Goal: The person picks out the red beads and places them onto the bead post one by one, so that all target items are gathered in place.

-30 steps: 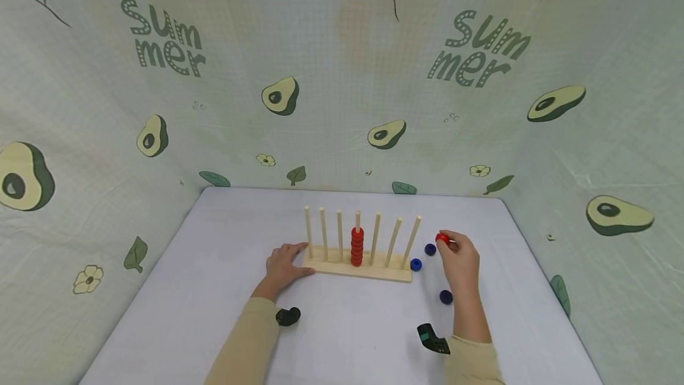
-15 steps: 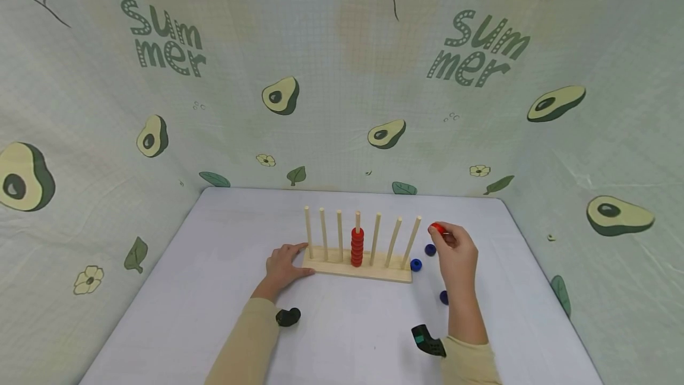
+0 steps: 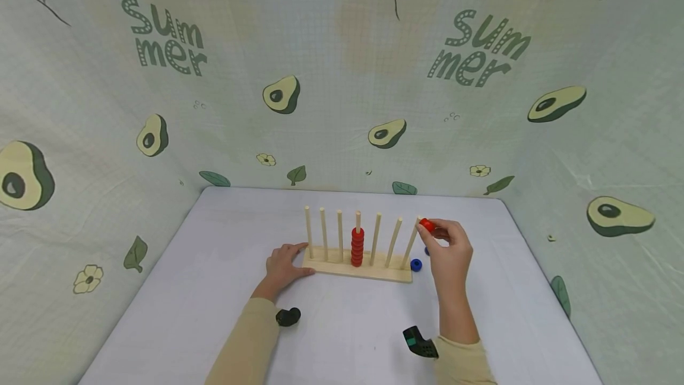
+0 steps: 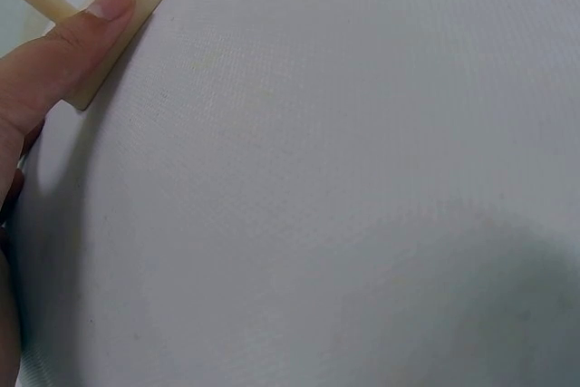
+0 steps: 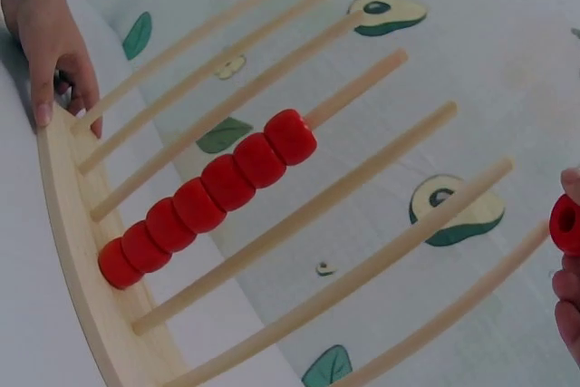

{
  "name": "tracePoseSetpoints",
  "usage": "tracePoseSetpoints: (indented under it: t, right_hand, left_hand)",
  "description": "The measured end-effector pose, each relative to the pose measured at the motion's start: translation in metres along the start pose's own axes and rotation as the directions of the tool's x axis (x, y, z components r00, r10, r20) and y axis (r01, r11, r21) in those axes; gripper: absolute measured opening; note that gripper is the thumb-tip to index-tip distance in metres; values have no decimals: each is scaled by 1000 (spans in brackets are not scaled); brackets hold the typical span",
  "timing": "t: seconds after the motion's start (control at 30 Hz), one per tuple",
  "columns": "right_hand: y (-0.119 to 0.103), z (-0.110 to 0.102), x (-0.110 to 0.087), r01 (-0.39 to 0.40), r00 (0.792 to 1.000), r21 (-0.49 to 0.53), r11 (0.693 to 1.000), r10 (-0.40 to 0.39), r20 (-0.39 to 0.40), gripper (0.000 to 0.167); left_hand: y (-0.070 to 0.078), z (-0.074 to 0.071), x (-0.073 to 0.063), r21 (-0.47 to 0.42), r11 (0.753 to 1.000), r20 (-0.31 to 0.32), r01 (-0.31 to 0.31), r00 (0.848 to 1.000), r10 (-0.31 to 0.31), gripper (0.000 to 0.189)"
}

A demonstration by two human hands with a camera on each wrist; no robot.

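A wooden peg stand (image 3: pixel 385 274) with several upright pegs sits mid-table. Its middle peg carries a stack of red beads (image 3: pixel 357 248), whose top lies below the peg's tip. My left hand (image 3: pixel 281 265) grips the stand's left end; in the left wrist view the thumb (image 4: pixel 111 4) lies on the base. Between the thumb and fingers of my right hand (image 3: pixel 451 254) is a red bead (image 3: pixel 427 225), held at the top of the rightmost peg. The right wrist view shows this bead (image 5: pixel 566 224) beside the peg's tip, its hole visible; I cannot tell whether they touch.
A blue bead (image 3: pixel 416 265) lies by the stand's right end. Behind the right hand, a dark blue bead (image 3: pixel 427 251) is mostly covered. The white table (image 3: pixel 342 337) meets a printed cloth backdrop (image 3: pixel 320 135) at the back and sides.
My right hand has carried the red bead left and up, to the rightmost peg's tip. The forearm now hides the nearer dark blue bead. My left hand and the stand have stayed put.
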State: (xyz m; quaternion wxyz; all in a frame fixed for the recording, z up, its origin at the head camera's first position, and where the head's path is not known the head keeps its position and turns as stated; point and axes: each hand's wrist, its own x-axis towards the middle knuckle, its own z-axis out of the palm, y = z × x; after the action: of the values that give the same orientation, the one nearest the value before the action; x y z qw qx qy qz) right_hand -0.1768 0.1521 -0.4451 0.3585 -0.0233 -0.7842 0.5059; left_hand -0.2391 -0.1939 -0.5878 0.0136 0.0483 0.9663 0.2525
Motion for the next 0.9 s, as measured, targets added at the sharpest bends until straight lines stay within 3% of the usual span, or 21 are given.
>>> tracePoseSetpoints:
  t: [0.63,0.9]
  right_hand:
    - [-20,15,-2,138,989,81,987,-142,43,22]
    - [-25,25,-3,154,984,122,980,-163,66,22]
  left_hand:
    - [0,1,1,-12,1000,-1,8,1000,-8,79]
    - [1,0,1,-9,1000,10,10,1000,-10,79]
